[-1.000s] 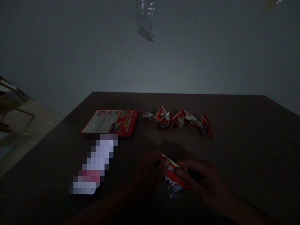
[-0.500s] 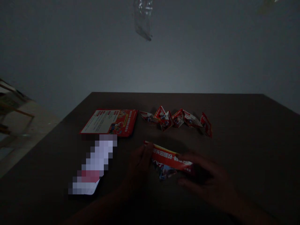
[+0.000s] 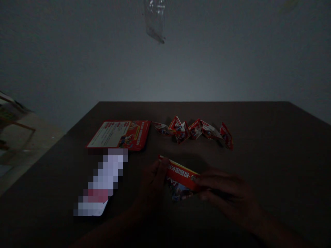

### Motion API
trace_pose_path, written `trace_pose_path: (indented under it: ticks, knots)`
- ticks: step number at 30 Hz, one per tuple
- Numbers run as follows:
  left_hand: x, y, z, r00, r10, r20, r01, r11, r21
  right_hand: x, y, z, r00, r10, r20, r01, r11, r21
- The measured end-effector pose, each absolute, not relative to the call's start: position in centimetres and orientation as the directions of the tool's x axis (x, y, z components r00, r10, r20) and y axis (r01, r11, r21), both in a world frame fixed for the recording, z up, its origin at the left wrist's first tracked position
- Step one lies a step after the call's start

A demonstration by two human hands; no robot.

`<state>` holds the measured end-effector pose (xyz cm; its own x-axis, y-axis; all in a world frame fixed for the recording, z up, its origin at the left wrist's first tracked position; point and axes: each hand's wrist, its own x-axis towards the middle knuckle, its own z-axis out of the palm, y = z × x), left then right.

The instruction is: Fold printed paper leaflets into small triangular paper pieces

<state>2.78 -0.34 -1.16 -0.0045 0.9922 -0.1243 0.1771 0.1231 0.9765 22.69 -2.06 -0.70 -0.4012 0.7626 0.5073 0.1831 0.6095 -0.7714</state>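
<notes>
A folded red printed paper strip [image 3: 182,175] with white lettering and a dark picture on its lower part is held between both hands above the dark table. My left hand [image 3: 155,177] pinches its left end, thumb on top. The fingers and thumb of my right hand [image 3: 227,191] close on its right end. Beyond the hands, several folded red and white paper pieces [image 3: 195,130] stand in a zigzag row on the table. The image is dim, so the fingertips are hard to make out.
A red and white printed flat case [image 3: 116,135] lies at the table's back left. Nearer sits a phone [image 3: 103,186] with a pixelated screen. A clear plastic bag [image 3: 155,20] hangs against the wall behind the table [image 3: 266,137].
My right hand has closed further over the strip's right end, covering more of it. My left hand keeps its hold. The view has shifted slightly.
</notes>
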Motion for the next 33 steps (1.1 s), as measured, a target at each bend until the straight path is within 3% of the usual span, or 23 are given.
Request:
trace_pose_path:
  ticks: [4, 11, 17, 21, 29, 33]
  knots:
    - [2.9, -0.1, -0.7, 0.013, 0.996, -0.093, 0.236, 0.087, 0.968, 22.7, -1.9, -1.5, -0.398, 0.774, 0.492, 0.162, 0.587, -0.793]
    - [2.8, -0.4, -1.1, 0.012, 0.999, -0.044, 0.268, 0.039, 0.963, 22.9, -2.5, -1.8, -0.299, 0.865, 0.404, 0.276, 0.483, -0.831]
    - [2.6, -0.6, -1.3, -0.005, 1.0, -0.025, 0.274, 0.025, 0.961, 22.6, -2.7, -1.3, -0.217, 0.966, 0.144, 0.169, 0.182, -0.969]
    - [2.7, -0.6, -1.3, 0.007, 1.0, -0.023, 0.251, 0.02, 0.968, 22.6, -2.6, -1.5, -0.22, 0.975, 0.031, 0.114, 0.057, -0.992]
    - [2.7, -0.7, -1.7, -0.003, 0.998, -0.064, 0.212, 0.064, 0.975, 22.6, -2.7, -1.8, -0.184, 0.982, 0.032, 0.242, 0.077, -0.967]
    - [2.8, -0.5, -1.8, 0.017, 0.996, -0.087, 0.183, 0.083, 0.98, 22.8, -2.7, -1.5, -0.28, 0.954, 0.11, 0.258, 0.185, -0.948]
